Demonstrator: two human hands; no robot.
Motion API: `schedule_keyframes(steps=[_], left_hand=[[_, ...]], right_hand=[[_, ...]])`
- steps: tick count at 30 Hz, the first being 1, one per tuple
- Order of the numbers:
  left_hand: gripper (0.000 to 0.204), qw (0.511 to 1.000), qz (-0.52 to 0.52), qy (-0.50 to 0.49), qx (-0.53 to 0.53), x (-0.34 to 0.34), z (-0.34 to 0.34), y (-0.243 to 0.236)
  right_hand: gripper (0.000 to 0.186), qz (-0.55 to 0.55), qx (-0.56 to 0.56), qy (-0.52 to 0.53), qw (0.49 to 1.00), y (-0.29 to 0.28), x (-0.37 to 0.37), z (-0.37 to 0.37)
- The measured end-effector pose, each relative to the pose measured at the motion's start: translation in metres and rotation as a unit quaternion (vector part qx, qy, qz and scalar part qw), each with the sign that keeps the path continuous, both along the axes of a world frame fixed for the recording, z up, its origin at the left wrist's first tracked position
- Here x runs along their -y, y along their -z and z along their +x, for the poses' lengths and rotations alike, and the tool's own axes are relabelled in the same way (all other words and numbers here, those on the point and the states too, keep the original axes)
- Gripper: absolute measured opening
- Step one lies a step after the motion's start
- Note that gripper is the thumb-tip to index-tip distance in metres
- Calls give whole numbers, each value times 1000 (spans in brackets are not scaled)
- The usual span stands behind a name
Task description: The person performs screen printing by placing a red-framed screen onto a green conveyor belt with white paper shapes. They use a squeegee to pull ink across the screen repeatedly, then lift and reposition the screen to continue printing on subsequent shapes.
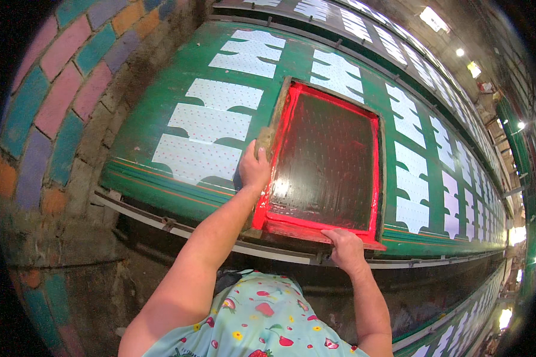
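A screen-printing frame (pixel 380 172) lies on the long green table (pixel 214 65), its dark mesh speckled with small dots. Red ink (pixel 292 119) lines the inside edges of the mesh and is thickest along the near end. My left hand (pixel 255 168) is closed on the frame's left side, beside a wooden block. Across the near end lies a red-coated squeegee (pixel 298 231). My right hand (pixel 346 249) is closed on it towards its right end, thumb and fingers at the bar. White cut fabric pieces (pixel 211 122) with small printed dots lie flat left of the frame.
More fabric pieces (pixel 408 178) run in rows along the table to the right. A metal rail (pixel 268 253) follows the table's near edge. Another table (pixel 354 27) with pieces stands beyond, and a painted block wall (pixel 59 101) rises at the left.
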State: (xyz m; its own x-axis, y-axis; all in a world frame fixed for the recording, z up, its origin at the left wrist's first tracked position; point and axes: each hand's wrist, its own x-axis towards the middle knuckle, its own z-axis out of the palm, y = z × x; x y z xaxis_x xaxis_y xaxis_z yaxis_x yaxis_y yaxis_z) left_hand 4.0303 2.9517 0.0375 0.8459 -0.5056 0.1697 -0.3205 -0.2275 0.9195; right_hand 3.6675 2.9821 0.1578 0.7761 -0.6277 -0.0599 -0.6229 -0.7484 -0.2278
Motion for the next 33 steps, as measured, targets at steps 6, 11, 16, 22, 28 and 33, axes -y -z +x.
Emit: schedule_keyframes(steps=[6,11,16,22,28,33], left_hand=[[49,1000,6,5,-15,-3,-1,-9],[47,999,-9,24,-37,0,3,-1],[48,999,2,25,-44,-1,4,-1],[44,999,19,26,-25,-2,-1,-14],[42,998,16,23,-55,-1,-3,-20],[41,998,27,10,-47,-2,-5,-21]], right_hand=[[50,-90,100,-12,991,26,1,2],[49,-132,99,-39,986,38,61,21],[41,-148,122,-42,980,51,159,58],[39,-168,78,-33,982,61,291,106],[33,-204,86,-38,975,69,411,152],[35,-148,57,-30,987,58,481,187]])
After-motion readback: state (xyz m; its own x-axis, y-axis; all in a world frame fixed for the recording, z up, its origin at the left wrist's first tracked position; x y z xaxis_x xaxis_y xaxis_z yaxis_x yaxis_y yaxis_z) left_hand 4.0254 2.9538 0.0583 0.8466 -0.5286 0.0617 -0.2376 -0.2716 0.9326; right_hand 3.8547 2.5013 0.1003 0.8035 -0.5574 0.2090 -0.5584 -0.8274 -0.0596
